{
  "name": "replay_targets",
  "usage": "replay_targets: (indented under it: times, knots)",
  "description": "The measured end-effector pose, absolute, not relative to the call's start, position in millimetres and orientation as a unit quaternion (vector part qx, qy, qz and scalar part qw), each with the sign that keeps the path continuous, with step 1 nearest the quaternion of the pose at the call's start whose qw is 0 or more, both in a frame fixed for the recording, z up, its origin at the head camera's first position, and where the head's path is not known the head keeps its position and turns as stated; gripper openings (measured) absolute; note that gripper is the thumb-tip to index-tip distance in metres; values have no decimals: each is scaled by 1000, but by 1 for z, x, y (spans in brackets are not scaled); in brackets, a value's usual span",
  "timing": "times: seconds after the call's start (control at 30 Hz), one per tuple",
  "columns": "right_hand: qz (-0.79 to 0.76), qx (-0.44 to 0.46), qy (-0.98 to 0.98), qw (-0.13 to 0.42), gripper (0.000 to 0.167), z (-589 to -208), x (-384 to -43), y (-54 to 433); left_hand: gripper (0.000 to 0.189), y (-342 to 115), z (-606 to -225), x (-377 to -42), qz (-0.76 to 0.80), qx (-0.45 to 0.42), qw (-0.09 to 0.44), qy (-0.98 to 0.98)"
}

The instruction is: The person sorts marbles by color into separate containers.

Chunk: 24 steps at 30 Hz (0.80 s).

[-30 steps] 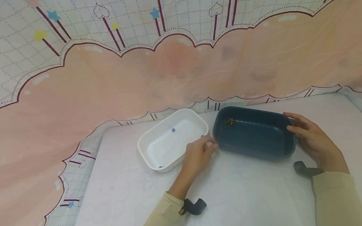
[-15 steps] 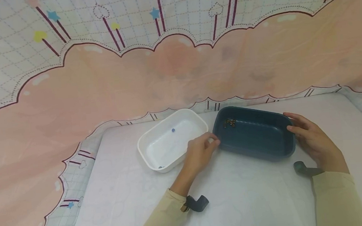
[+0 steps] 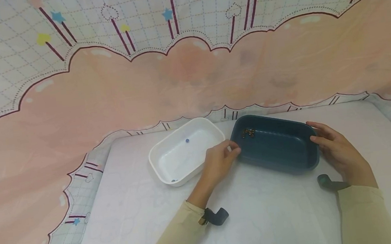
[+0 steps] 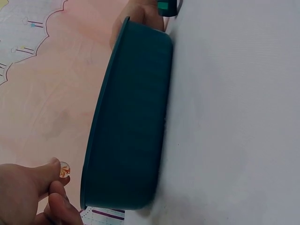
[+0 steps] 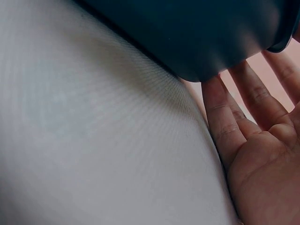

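Observation:
My left hand (image 3: 219, 160) is over the left end of the dark blue basin (image 3: 275, 163). In the left wrist view, its thumb and finger pinch a clear marble (image 4: 64, 169) with an orange swirl, just outside the basin's rim. On the basin's right end rests my right hand (image 3: 342, 158), thumb over the rim and fingers against the outer wall; the right wrist view shows its fingers (image 5: 220, 117) touching the underside corner. Several amber-brown marbles (image 3: 248, 133) lie in the basin's far left corner.
Left of the blue basin stands a white basin (image 3: 175, 154), holding a blue marble (image 3: 187, 140) near its middle and another small blue marble (image 3: 173, 180) at its near corner. Both basins sit on a white-covered table (image 3: 270, 217), with a patterned cloth (image 3: 191, 78) hanging behind.
My left hand has moved slightly right, from the gap between the basins to over the blue basin's left rim. The right hand and both basins stay almost as they were.

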State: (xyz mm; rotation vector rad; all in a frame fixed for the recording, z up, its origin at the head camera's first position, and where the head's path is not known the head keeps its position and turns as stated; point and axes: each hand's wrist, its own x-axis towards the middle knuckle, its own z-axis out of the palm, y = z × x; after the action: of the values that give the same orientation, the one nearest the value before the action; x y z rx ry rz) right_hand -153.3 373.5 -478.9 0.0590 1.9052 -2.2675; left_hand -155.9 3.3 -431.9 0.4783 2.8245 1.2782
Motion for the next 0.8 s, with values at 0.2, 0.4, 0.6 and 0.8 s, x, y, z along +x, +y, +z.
replay_targets:
  times: [0.2,0.4,0.6,0.8]
  knots:
    - [-757,28,647,91,63,-478,-153,373,19,6,-430,-158,412,153,-1,898]
    - [-757,34,645,95,63,-478,-154,374,23,8,-428,-160,407,151,1,901]
    - [-758,31,644,98,62,-478,-154,375,20,9,-430,-162,403,148,0,903]
    - [-755,24,648,92,61,-479,-155,375,20,11,-430,-163,402,144,3,904]
